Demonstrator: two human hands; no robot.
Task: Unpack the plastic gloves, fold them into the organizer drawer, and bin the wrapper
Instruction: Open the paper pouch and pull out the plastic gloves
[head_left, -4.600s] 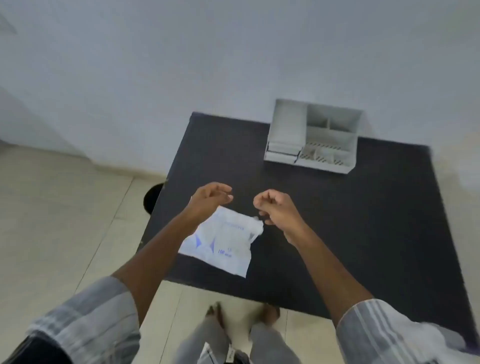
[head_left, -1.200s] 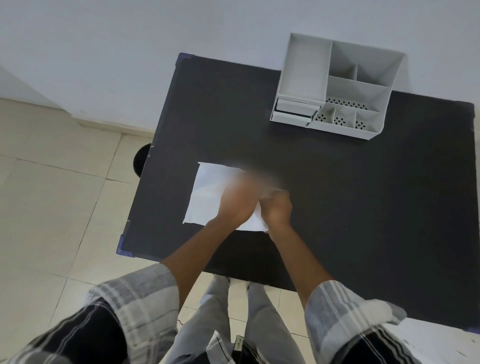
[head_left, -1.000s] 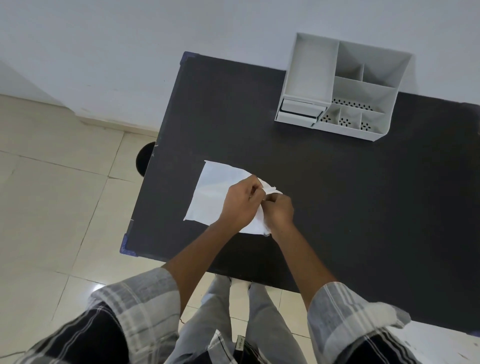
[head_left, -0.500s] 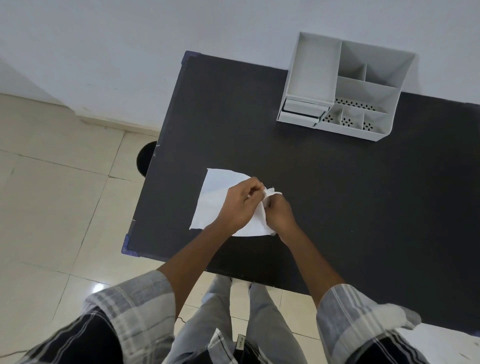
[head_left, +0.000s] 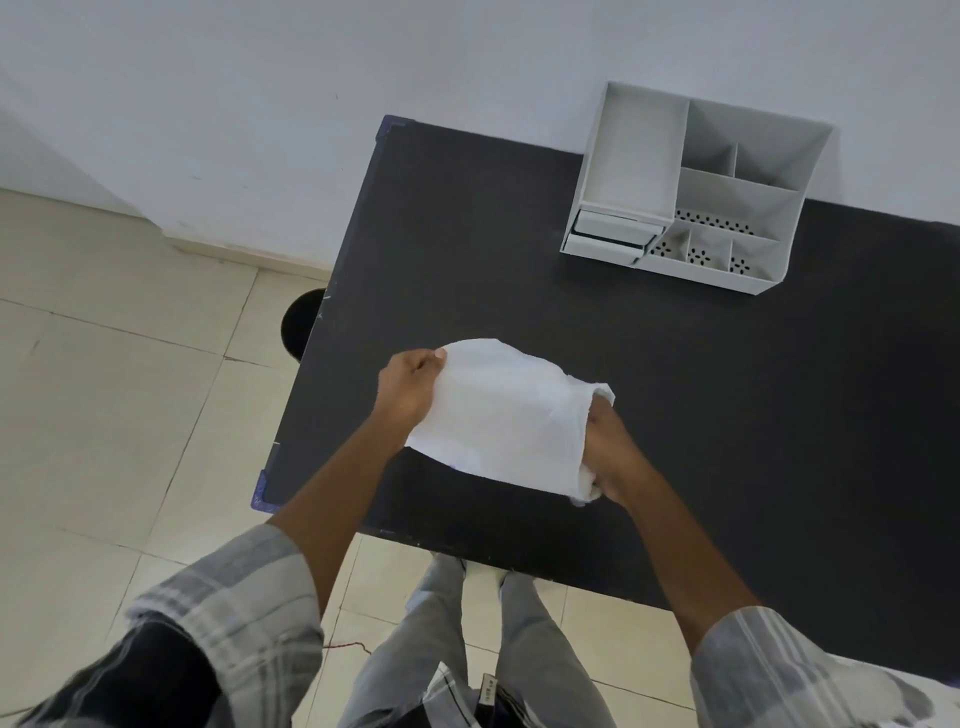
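right hand (head_left: 610, 452): fingers inside wrapper (head_left: 506, 415) mouth, grip unseen | left hand (head_left: 408, 387): fingers pinched on closed end above surface (head_left: 727, 389) | advice: anchor left, draw gloves out gently | organizer (head_left: 691, 187) far right, drawer shut

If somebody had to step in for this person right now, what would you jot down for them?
Left hand grips the closed end of the white wrapper, held over the black table. Right hand is at its open end, fingers hidden inside.
Organizer stands at the table's far edge, drawers shut. A dark round bin sits on the floor, left of the table.
Done: wrapper opened.
Left: pull gloves out, fold into a drawer, bin the wrapper.
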